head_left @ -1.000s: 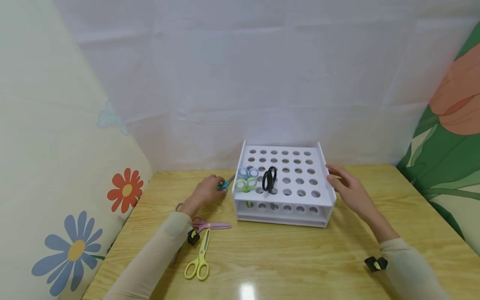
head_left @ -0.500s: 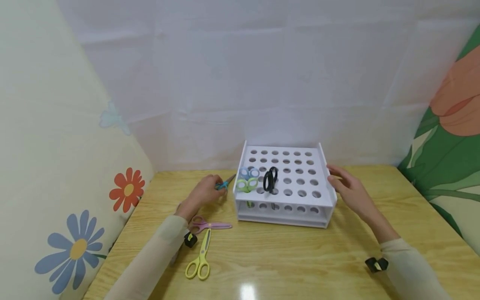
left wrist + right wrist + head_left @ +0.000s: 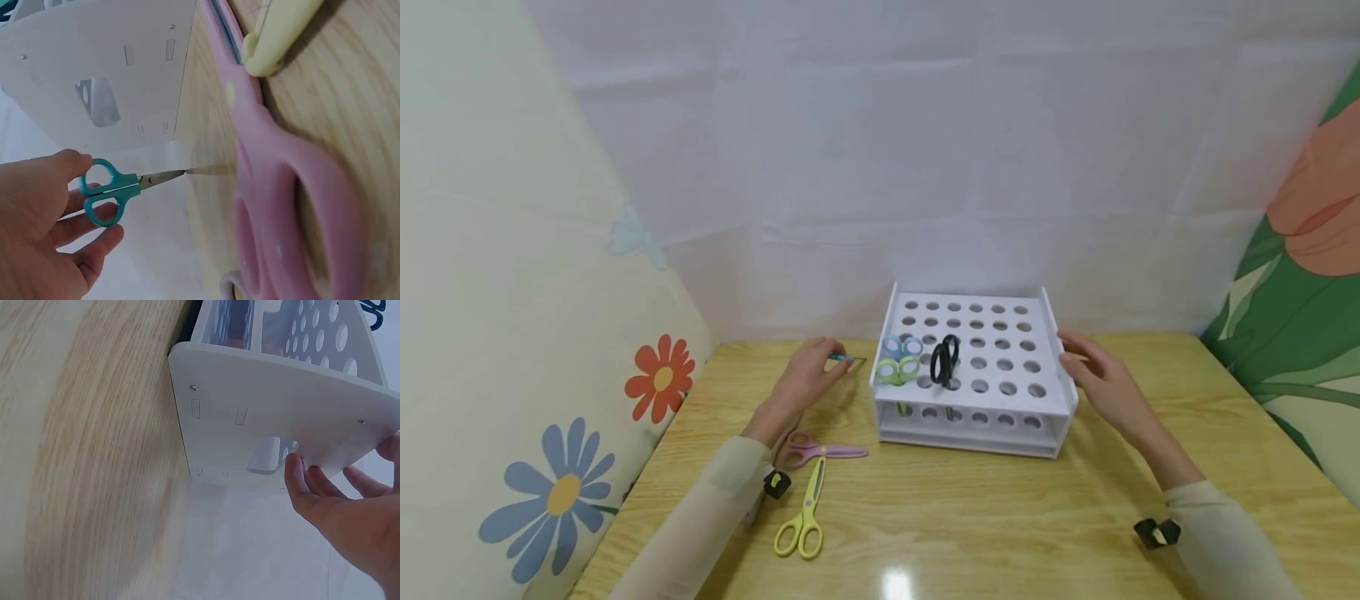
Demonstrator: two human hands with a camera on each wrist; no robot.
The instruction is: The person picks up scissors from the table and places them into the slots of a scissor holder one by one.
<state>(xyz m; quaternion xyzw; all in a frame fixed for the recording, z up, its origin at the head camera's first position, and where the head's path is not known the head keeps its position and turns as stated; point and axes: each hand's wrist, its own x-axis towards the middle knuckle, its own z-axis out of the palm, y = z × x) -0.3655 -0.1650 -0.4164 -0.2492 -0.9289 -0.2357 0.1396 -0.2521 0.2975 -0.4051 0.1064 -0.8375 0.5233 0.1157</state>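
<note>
My left hand pinches a pair of teal-handled scissors by the finger loops, left of the rack. Their blades are closed, and the tip is right at the tabletop in the left wrist view. The white rack, with rows of round holes, stands against the back cloth. Light-blue scissors, green scissors and black scissors stand in its holes, handles up. My right hand rests its fingertips on the rack's right side panel, beside the oblong cutout.
On the wooden table, pink scissors and yellow scissors lie in front of the rack at the left. A greyish pair lies under my left forearm, mostly hidden. A white cloth hangs behind.
My left hand has drawn slightly up and back with the teal scissors, whose handles have turned so that less of them shows. My right hand keeps its place at the rack.
</note>
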